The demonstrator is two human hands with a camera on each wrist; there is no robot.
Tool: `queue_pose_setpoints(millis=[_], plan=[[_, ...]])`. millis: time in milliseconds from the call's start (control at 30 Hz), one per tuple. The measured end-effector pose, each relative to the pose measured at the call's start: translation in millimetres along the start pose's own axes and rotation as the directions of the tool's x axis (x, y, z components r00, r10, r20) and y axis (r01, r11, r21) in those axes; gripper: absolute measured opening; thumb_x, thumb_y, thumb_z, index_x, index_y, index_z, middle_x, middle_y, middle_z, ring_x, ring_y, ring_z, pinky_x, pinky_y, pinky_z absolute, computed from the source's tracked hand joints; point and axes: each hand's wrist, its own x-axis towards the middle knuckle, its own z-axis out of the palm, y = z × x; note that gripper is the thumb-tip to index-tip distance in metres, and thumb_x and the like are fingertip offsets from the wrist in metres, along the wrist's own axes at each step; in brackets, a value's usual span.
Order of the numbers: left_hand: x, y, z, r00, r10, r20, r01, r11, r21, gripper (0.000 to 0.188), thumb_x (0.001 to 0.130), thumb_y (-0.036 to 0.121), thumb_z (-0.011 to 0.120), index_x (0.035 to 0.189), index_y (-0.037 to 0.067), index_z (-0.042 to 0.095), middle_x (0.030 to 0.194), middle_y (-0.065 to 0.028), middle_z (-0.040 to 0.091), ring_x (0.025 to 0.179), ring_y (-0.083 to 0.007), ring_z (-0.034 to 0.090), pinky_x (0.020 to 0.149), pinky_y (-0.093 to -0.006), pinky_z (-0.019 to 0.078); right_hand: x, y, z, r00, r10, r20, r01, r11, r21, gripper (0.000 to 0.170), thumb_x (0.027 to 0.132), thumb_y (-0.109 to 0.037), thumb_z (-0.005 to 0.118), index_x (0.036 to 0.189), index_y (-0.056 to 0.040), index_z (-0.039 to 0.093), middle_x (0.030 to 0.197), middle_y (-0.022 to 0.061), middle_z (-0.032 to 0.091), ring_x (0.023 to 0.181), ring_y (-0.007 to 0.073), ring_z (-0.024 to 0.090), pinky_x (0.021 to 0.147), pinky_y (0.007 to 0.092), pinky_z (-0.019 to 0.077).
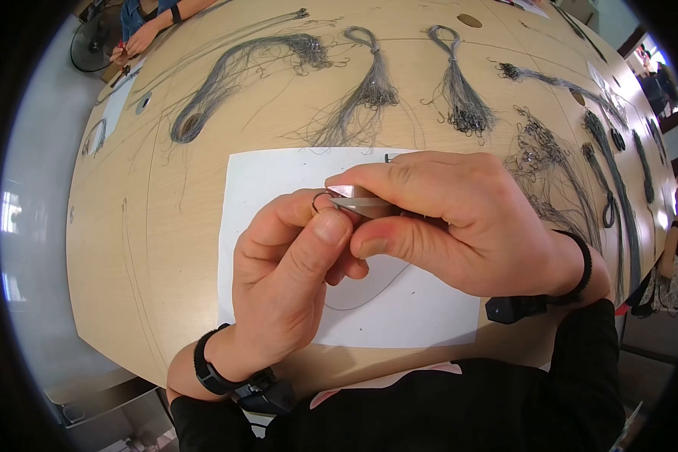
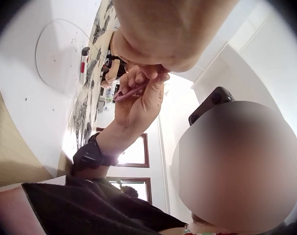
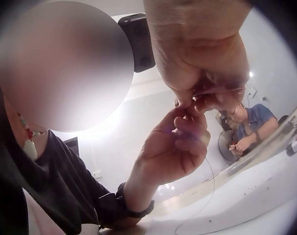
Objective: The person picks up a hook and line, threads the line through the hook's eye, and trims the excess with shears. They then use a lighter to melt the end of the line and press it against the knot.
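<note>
In the head view my left hand pinches a small dark fish hook between thumb and index finger. A thin line shows below the hands, curving over the white sheet. My right hand grips a pair of thread snips with bright metal blades, their tips right at the hook and the left fingertips. The left wrist view shows the snips' pink body in the right hand. Most of the snips' handle is hidden by the right hand in the head view.
Looped bundles of line with hooks lie beyond the sheet, with more tangled hooks at the right. A longer bundle lies at the back left. Another person's hands work at the far left corner.
</note>
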Motion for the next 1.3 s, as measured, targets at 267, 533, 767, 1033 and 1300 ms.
queue_pose_setpoints(millis=[267, 533, 767, 1033, 1300], plan=[[0.7, -0.3, -0.9, 1.0, -0.001, 0.016, 0.001, 1.0, 0.005, 0.015, 0.084, 0.012, 0.048, 0.097, 0.005, 0.052, 0.083, -0.0066, 0.058, 0.062, -0.0091, 0.053, 0.052, -0.0184, 0.0379, 0.0, -1.1, -1.1, 0.999, 0.03, 0.018, -0.03, 1.0, -0.003, 0.031, 0.074, -0.019, 0.06, 0.097, 0.0015, 0.054, 0.073, 0.011, 0.058, 0.064, 0.0224, 0.057, 0.057, 0.0259, 0.0437], [0.2, 0.3, -1.0, 1.0, -0.002, 0.016, 0.002, 1.0, 0.011, 0.015, 0.084, 0.012, 0.048, 0.096, 0.005, 0.052, 0.085, -0.0059, 0.058, 0.062, -0.009, 0.053, 0.051, -0.0183, 0.0373, 0.0, -0.2, -0.9, 1.0, 0.011, 0.006, -0.011, 1.0, -0.006, 0.03, 0.074, -0.018, 0.06, 0.097, 0.0008, 0.055, 0.073, 0.0106, 0.059, 0.064, 0.0218, 0.058, 0.057, 0.0258, 0.0442], [0.5, 0.4, -0.8, 1.0, 0.0, 0.016, 0.0, 1.0, 0.014, 0.014, 0.084, 0.012, 0.048, 0.096, 0.005, 0.052, 0.086, -0.0065, 0.058, 0.062, -0.0095, 0.054, 0.051, -0.0182, 0.0367, 0.4, 0.5, -2.0, 0.999, 0.034, 0.013, -0.035, 0.993, 0.11, 0.028, 0.076, -0.015, 0.059, 0.098, 0.0023, 0.055, 0.075, 0.0094, 0.06, 0.065, 0.0166, 0.058, 0.058, 0.0235, 0.0441], [1.7, -0.6, -1.6, 0.999, -0.022, 0.039, 0.023, 0.999, -0.022, 0.012, 0.084, 0.011, 0.048, 0.093, 0.005, 0.053, 0.089, -0.0085, 0.058, 0.061, -0.0106, 0.052, 0.052, -0.0183, 0.0362, 1.0, -9.1, -9.3, 0.955, 0.294, 0.04, -0.295, 0.924, 0.243, 0.02, 0.077, -0.004, 0.055, 0.094, 0.0057, 0.053, 0.075, 0.0038, 0.057, 0.064, 0.0016, 0.048, 0.052, 0.0156, 0.0369], [-1.0, -5.2, 1.2, 0.996, -0.091, 0.016, 0.091, 0.996, 0.02, 0.012, 0.083, 0.01, 0.049, 0.091, 0.003, 0.054, 0.083, -0.0072, 0.058, 0.062, -0.0088, 0.052, 0.052, -0.018, 0.0359, -1.6, -5.7, 0.8, 0.972, 0.233, -0.012, -0.213, 0.907, 0.364, 0.015, 0.076, -0.006, 0.055, 0.087, 0.0033, 0.052, 0.065, -0.0005, 0.049, 0.055, 0.0014, 0.039, 0.048, 0.0158, 0.0319]])
